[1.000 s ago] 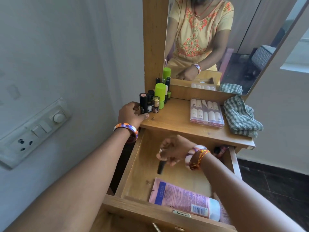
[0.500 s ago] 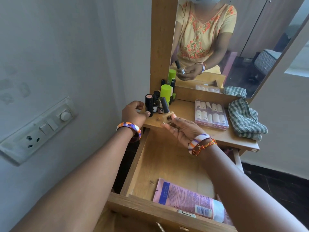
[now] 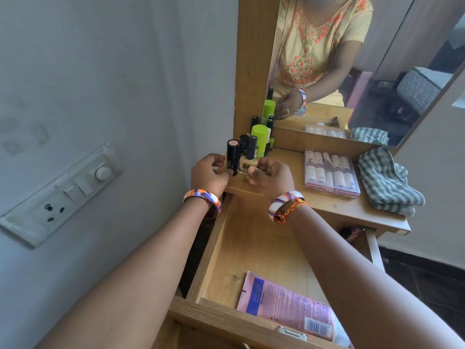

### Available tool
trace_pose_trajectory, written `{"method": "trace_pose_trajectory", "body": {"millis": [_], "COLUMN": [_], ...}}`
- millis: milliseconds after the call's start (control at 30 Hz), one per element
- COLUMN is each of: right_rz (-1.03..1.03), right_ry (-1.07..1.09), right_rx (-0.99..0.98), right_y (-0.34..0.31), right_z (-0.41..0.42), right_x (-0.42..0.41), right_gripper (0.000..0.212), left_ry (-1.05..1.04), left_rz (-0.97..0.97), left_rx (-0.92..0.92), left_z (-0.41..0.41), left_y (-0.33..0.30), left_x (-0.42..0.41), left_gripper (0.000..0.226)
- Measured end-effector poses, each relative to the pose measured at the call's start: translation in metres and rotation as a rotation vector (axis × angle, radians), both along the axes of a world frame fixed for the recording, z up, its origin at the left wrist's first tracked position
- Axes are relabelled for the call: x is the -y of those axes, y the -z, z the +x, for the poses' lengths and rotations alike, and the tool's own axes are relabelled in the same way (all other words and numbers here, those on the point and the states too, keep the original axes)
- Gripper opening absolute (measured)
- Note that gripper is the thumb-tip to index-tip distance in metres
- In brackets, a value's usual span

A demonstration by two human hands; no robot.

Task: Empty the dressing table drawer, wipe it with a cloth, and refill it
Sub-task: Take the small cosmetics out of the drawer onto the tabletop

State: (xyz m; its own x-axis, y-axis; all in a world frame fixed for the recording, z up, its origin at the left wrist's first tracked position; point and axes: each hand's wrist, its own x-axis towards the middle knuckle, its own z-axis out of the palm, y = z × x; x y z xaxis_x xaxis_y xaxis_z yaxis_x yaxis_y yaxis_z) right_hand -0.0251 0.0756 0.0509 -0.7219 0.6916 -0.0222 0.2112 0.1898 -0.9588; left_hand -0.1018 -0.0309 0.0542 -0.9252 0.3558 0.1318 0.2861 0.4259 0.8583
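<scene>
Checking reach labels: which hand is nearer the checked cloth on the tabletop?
Right. The right hand is left of the checked cloth, with the nail-tip box between; the left hand sits farther left, by the bottles.

No text is showing clearly enough to be read. The pink tube (image 3: 289, 308), lying at the front edge of the open drawer (image 3: 214, 250), is carrying a blue panel, blocks of fine print and a barcode label, all too small and blurred to make out. The small bottle (image 3: 245, 165) at the tabletop's front left corner is bearing a dark mark, also illegible.
</scene>
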Motion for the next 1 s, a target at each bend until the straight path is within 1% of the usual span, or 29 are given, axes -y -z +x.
{"method": "trace_pose_trajectory", "body": {"millis": [67,167,333,533,600,900,933,1000], "right_rz": [0.073,0.194,0.32,0.316,0.309,0.194,0.196,0.227], "right_ry": [0.021,0.029,0.039,0.062,0.075,0.126,0.129,0.113], "right_rx": [0.046,0.086,0.13,0.145,0.152,0.147,0.134,0.09], "right_y": [0.0,0.0,0.003,0.003,0.002,-0.004,-0.004,-0.003], "right_z": [-0.002,-0.004,-0.007,-0.006,-0.006,0.005,0.008,0.02], "right_x": [0.0,0.001,0.001,0.0,0.001,0.003,0.004,0.008], "right_gripper": [0.02,0.016,0.024,0.029,0.028,0.025,0.024,0.017], "left_ry": [-0.004,-0.011,-0.014,-0.006,0.0,0.051,0.029,-0.051], "left_rz": [0.007,0.013,0.02,0.02,0.016,-0.032,-0.024,0.029], "left_rx": [0.002,0.006,0.004,-0.002,0.004,-0.008,-0.022,-0.103], "left_z": [0.0,-0.001,0.001,0.005,0.006,0.011,0.013,0.021], "left_y": [0.0,0.001,0.002,0.003,0.002,-0.004,-0.006,-0.008], "left_x": [0.0,0.001,0.002,0.004,0.006,0.01,0.01,0.011], "left_gripper": [0.035,0.035,0.034,0.034,0.034,0.04,0.039,0.028]}}
